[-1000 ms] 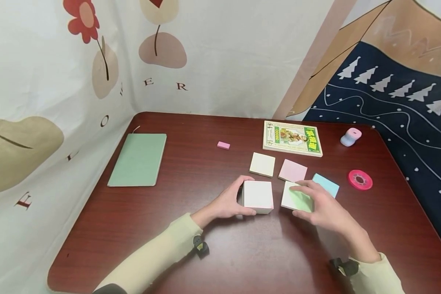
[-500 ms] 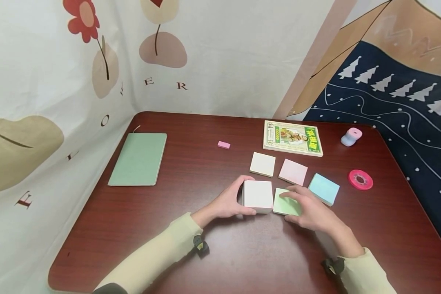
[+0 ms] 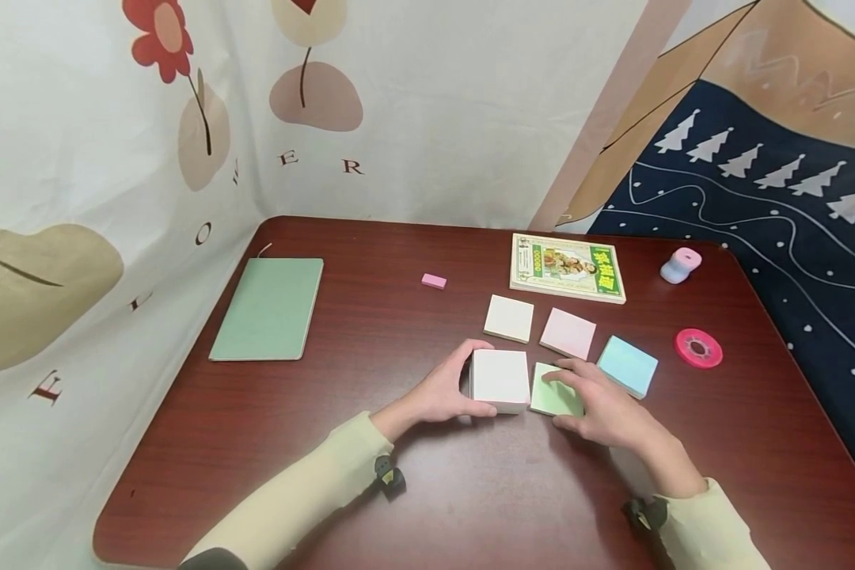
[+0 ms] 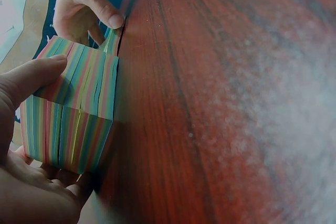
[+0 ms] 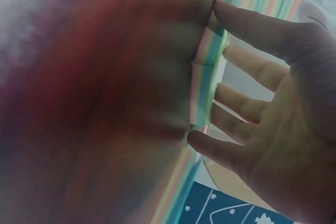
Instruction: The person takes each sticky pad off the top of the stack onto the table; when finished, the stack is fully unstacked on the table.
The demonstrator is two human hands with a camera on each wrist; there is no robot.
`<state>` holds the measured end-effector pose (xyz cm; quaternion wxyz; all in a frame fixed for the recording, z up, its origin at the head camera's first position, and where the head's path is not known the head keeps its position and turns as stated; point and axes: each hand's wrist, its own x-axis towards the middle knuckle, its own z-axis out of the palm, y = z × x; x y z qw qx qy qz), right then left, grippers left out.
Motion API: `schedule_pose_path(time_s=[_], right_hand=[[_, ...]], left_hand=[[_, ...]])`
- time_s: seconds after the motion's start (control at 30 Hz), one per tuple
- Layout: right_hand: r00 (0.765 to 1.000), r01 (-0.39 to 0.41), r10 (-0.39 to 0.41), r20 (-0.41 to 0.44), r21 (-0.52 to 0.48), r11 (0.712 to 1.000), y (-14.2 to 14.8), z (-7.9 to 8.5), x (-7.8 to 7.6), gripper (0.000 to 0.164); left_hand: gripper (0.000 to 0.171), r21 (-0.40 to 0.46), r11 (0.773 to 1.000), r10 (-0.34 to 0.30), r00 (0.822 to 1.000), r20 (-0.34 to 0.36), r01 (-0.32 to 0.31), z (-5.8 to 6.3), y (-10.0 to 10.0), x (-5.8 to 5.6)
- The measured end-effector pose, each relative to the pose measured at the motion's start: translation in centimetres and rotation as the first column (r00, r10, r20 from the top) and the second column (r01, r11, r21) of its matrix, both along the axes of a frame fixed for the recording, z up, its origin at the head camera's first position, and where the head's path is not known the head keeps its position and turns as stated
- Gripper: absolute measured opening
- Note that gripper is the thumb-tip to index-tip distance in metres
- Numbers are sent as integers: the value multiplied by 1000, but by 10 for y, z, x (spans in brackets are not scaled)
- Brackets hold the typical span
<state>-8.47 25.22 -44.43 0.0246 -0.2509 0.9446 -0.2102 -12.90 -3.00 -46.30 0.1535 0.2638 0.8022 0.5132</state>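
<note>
Approx. mid-table (image 3: pixel 356 317), well in from edges: L hand (image 3: pixel 445 389) grips striped stack (image 3: pixel 499 378); R hand (image 3: pixel 609 402) pinches green pad (image 3: pixel 550 391) by its edges, just beside. Best w/ firm L hold, light R pressure, so layers don't skew. Stack's blocky, layered paper; pad's thin, sq. Toward far edge: pink pad (image 3: pixel 568 332), then rect. book (image 3: pixel 567 267).

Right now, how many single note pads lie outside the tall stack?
4: cream pad behind the stack, pink pad right of cream, blue pad further right, green pad at the right hand.

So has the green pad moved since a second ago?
Yes: the green pad has shifted left and slightly nearer you, away from the unmoved pink ring, in the head view.
</note>
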Motion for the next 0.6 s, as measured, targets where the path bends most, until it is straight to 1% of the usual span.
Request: schedule_pose_path(time_s=[0.17, 0.33, 0.47, 0.6], right_hand=[[999, 18, -19, 41, 5, 1000, -2, 13, -2, 59], [999, 36, -34, 33, -60, 998, -8, 33, -5, 57], [999, 14, -10, 31, -124, 992, -17, 43, -8, 56], [998, -39, 45, 33, -146, 989, -31, 45, -11, 62]], left_hand=[[86, 4, 1000, 2, 1000, 0, -2, -1, 0, 0], [86, 10, 1000, 2, 1000, -2, -2, -1, 0, 0], [87, 8, 1000, 0, 1000, -1, 0, -1, 0, 0], [87, -13, 1000, -1, 1000, -12, 1, 0, 0, 0]])
